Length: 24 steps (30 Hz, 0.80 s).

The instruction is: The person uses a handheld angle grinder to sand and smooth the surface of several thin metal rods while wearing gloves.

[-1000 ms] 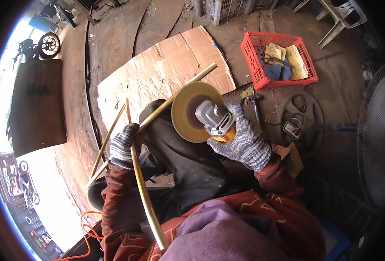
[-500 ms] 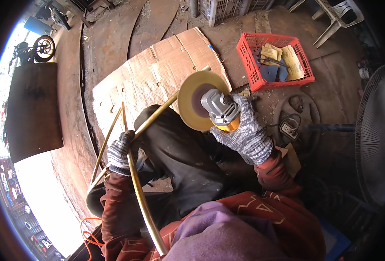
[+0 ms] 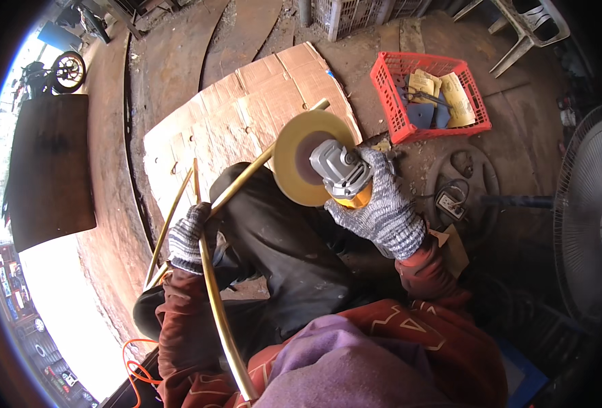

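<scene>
My right hand [image 3: 386, 211], in a grey-and-white knit glove, is wrapped round an angle grinder [image 3: 342, 171] with a silver head and yellow body. Its large yellowish disc [image 3: 290, 143] overlaps a brass-coloured metal tube [image 3: 253, 166]; whether they touch I cannot tell. My left hand [image 3: 187, 238], gloved alike, is closed round the tube frame, where bars cross beside my raised knee. One curved bar [image 3: 219, 319] of the frame runs back toward my body. Another thin bar [image 3: 172, 217] slants away on the left. The tube's far end sticks out beyond the disc, over the cardboard.
Flattened cardboard [image 3: 246, 95] lies on the floor ahead. A red plastic crate [image 3: 431, 95] with sandpaper sheets and scissors stands at the far right. Near it are a round fan base [image 3: 464, 180] with a power socket [image 3: 450, 204], a large fan [image 3: 586, 217] and a white chair [image 3: 525, 34].
The grinder and its disc have shifted slightly left along the tube. My left hand keeps its grip on the frame almost unmoved.
</scene>
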Available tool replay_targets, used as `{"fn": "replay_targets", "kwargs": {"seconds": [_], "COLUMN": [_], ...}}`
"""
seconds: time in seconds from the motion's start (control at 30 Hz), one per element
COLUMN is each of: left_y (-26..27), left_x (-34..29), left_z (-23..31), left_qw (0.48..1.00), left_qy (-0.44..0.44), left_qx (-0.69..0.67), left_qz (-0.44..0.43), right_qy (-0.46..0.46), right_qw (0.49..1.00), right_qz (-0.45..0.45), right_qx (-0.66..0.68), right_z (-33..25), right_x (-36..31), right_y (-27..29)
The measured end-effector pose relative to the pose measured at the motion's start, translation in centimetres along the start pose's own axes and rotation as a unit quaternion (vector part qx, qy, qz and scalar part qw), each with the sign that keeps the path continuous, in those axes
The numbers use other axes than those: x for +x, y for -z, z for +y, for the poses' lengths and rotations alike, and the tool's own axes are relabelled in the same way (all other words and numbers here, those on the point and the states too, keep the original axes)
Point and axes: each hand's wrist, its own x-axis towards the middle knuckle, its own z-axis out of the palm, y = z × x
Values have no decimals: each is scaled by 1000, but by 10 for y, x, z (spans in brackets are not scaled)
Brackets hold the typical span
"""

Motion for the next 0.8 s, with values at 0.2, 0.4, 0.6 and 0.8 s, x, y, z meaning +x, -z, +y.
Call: {"fn": "replay_targets", "kwargs": {"seconds": [0.2, 0.4, 0.6, 0.8], "left_y": [0, 2, 1, 2], "left_x": [7, 8, 9, 8], "left_z": [28, 45, 57, 53], "left_qw": [960, 944, 943, 932], "left_qy": [-163, -173, -119, -123], "left_qx": [226, 279, 308, 337], "left_qz": [8, 7, -39, -49], "right_qy": [-5, -18, -60, -1], "right_qw": [1000, 997, 995, 995], "right_qz": [6, -67, -38, -57], "right_qx": [-8, -43, -72, -87], "right_z": [8, -11, -19, -15], "right_x": [-1, -5, 9, -2], "right_y": [1, 2, 18, 3]}}
